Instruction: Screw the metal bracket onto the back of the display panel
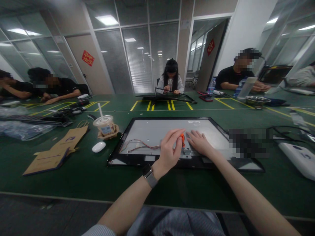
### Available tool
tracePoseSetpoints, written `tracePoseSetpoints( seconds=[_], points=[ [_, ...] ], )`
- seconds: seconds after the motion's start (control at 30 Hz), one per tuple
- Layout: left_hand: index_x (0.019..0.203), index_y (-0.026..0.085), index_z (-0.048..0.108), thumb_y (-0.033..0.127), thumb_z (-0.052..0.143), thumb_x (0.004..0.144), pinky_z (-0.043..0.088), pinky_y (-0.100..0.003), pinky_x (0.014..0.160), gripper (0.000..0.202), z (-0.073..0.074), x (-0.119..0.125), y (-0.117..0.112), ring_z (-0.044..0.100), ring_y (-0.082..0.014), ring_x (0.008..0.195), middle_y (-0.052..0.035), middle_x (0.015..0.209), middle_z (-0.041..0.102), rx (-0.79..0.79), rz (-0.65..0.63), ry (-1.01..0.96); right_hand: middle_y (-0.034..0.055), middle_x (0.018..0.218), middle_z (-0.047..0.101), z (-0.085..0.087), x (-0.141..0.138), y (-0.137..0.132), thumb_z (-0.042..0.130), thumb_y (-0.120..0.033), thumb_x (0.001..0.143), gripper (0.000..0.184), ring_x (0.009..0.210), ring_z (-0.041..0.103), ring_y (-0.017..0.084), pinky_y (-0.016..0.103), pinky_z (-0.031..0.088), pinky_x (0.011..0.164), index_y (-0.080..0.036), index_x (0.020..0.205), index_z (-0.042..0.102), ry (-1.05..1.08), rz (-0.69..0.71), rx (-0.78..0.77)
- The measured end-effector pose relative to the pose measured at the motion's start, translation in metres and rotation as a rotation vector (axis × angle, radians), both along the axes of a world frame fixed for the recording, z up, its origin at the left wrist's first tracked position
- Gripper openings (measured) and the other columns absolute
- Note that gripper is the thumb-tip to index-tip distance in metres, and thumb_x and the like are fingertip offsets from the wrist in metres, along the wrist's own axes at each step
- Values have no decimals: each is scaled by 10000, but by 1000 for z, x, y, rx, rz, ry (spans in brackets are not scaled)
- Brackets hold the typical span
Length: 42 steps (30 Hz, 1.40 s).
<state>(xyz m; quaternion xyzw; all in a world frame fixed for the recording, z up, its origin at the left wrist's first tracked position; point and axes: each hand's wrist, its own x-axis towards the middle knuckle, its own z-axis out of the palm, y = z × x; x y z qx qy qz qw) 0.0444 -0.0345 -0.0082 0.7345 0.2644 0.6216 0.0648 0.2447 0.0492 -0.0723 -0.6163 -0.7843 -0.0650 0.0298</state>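
Observation:
A flat display panel (169, 131) with a grey back and black frame lies on the table in front of me. My left hand (169, 149), with a watch on its wrist, is closed around the orange handle of a screwdriver (182, 139). The tool stands roughly upright over a small metal bracket (187, 152) near the panel's front edge; its tip is too small to make out. Flat on the panel, just right of the screwdriver, rests my right hand (200, 143) with fingers stretched out. Thin wires (140, 141) run across the panel to the left.
Left of the panel are a lidded drink cup (105, 124) with a straw, a white rounded object (98, 147) and brown paper bags (57, 149). A white device (297, 159) lies at the right. Across the green table (81, 180), a person (171, 82) handles a black frame.

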Motion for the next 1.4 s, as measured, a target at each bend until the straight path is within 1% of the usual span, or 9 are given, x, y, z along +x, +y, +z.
tracePoseSetpoints(
  seconds=[0.13, 0.2, 0.37, 0.57, 0.77, 0.97, 1.03, 1.2, 1.4],
  points=[
    [1148, 221, 692, 294, 599, 931, 540, -336, 860, 247, -1, 2, 2, 599, -186, 988, -82, 1074, 584, -11, 29, -37, 183, 1532, 401, 2, 0, -1, 246, -357, 1000, 550, 1391, 356, 357, 568, 313, 1083, -171, 1490, 411, -3, 12, -20],
    [1182, 218, 675, 266, 551, 958, 537, -319, 844, 260, -1, 3, 2, 607, -176, 956, -77, 1031, 601, -48, 9, -45, 188, 1532, 399, 2, -1, -1, 246, -357, 1002, 549, 1391, 356, 360, 568, 316, 1081, -166, 1489, 414, -8, 9, -17],
    [1304, 203, 580, 214, 397, 1011, 504, -364, 949, 346, 2, 1, 3, 611, -197, 1072, -108, 1155, 638, -136, -71, -36, 180, 1548, 379, 2, -1, -2, 245, -352, 1008, 545, 1405, 340, 352, 560, 303, 1097, -173, 1499, 403, -7, -13, -20],
    [1106, 221, 696, 296, 607, 926, 517, -320, 858, 215, 3, 2, 5, 599, -169, 936, -58, 1016, 574, -141, -6, -94, 176, 1550, 378, 3, -2, -2, 246, -357, 1011, 547, 1409, 336, 352, 555, 307, 1098, -174, 1504, 394, -17, -18, -27],
    [1290, 210, 583, 195, 411, 1008, 483, -341, 945, 330, 3, -1, 7, 598, -176, 1052, -89, 1139, 628, -194, -65, -82, 183, 1552, 372, 2, -2, -2, 255, -343, 1009, 543, 1410, 334, 352, 555, 304, 1098, -174, 1506, 393, -18, -12, -16],
    [1132, 230, 689, 294, 591, 937, 510, -317, 866, 228, 3, -1, 8, 592, -168, 951, -59, 1038, 566, -157, -1, -91, 175, 1547, 383, -1, 0, 1, 243, -380, 1009, 549, 1404, 344, 345, 561, 298, 1097, -194, 1498, 410, 3, -16, -21],
    [1150, 227, 679, 271, 551, 959, 513, -302, 842, 234, 3, -1, 8, 595, -157, 919, -52, 1002, 573, -154, 2, -88, 176, 1548, 382, -2, 1, 1, 242, -380, 1008, 548, 1403, 346, 343, 561, 295, 1097, -197, 1496, 412, 8, -14, -9],
    [1299, 215, 580, 189, 405, 1009, 488, -338, 953, 340, 3, -2, 7, 600, -171, 1067, -88, 1159, 622, -163, -64, -58, 178, 1539, 395, -5, 2, 3, 240, -379, 1006, 547, 1397, 353, 340, 560, 304, 1090, -194, 1489, 420, 10, 4, 9],
    [1121, 233, 705, 305, 594, 935, 518, -335, 866, 229, 5, -2, 7, 597, -175, 958, -62, 1038, 573, -141, 23, -89, 169, 1539, 398, -7, 4, 5, 219, -399, 1003, 560, 1392, 358, 345, 576, 307, 1083, -211, 1493, 413, 25, 3, 4]
  ],
)
